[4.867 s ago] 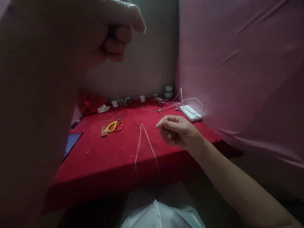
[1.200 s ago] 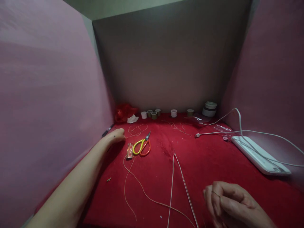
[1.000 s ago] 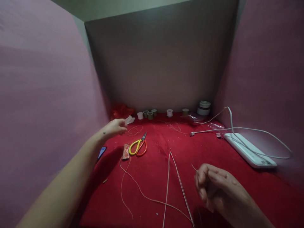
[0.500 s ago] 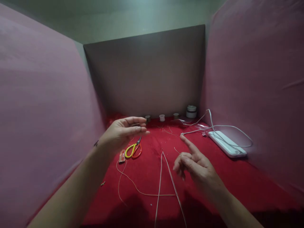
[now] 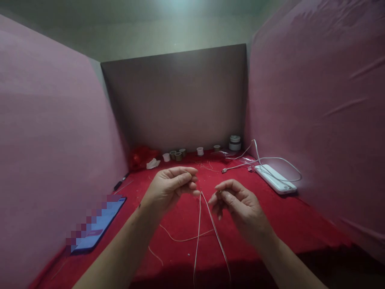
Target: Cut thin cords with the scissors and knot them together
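Observation:
Thumb and forefinger of my left hand (image 5: 176, 182) are pinched on a thin thread, a bit of which shows at the fingertips. To its right, my right hand (image 5: 237, 200) is also closed in a pinch, on something small that I cannot make out. Below and between the hands, a pale cord (image 5: 197, 237) forms a narrow upside-down V, its peak close to my left fingertips and its ends running toward the near edge. A thinner tan thread (image 5: 180, 240) curves over the red cloth (image 5: 168, 257) and reaches the cord's right side.
White power bank (image 5: 276, 179) and looped white cable (image 5: 288, 159) lie at right. Small spools (image 5: 200, 151) and a lidded jar (image 5: 235, 143) stand along the back. At left are a phone (image 5: 100, 226), a black pen (image 5: 120, 183), crumpled tissue (image 5: 153, 163) and a red bag (image 5: 142, 155).
My right forefinger, outstretched before, has curled into a pinch. My left fingers have closed and moved lower. The view has shifted: the phone and more spools show, while the scissors are hidden.

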Demonstrator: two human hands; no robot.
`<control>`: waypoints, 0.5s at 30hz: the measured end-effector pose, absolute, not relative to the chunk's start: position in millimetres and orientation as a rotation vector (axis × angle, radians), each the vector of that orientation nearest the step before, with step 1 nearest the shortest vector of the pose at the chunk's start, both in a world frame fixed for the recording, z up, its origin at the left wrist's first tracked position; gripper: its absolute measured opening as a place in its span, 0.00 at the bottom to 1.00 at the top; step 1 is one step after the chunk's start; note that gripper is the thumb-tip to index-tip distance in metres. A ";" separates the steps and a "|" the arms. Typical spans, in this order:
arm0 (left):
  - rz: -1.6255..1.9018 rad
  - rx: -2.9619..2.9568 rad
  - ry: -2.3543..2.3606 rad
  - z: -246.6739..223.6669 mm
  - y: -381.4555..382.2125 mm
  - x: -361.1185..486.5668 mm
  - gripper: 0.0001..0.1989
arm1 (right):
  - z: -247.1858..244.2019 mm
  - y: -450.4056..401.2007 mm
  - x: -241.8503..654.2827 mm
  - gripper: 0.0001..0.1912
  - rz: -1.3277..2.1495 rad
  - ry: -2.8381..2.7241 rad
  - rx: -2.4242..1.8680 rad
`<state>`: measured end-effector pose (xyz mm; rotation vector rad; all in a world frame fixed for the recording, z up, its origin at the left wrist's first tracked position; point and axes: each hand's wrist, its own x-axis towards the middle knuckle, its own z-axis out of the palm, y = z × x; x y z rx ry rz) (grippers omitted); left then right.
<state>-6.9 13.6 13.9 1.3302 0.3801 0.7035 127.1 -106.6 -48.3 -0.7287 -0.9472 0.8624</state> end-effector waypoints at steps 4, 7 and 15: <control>0.688 1.449 0.359 8.3 10.5 -6.5 0.05 | -46.8 -106.2 124.3 0.07 0.870 -0.891 -0.726; 0.671 1.614 0.393 7.4 4.5 -6.9 0.08 | -44.3 -104.7 120.4 0.08 0.847 -0.840 -0.757; 0.711 1.933 0.519 3.0 -16.1 0.5 0.10 | -43.9 -98.4 112.0 0.10 0.796 -0.747 -0.833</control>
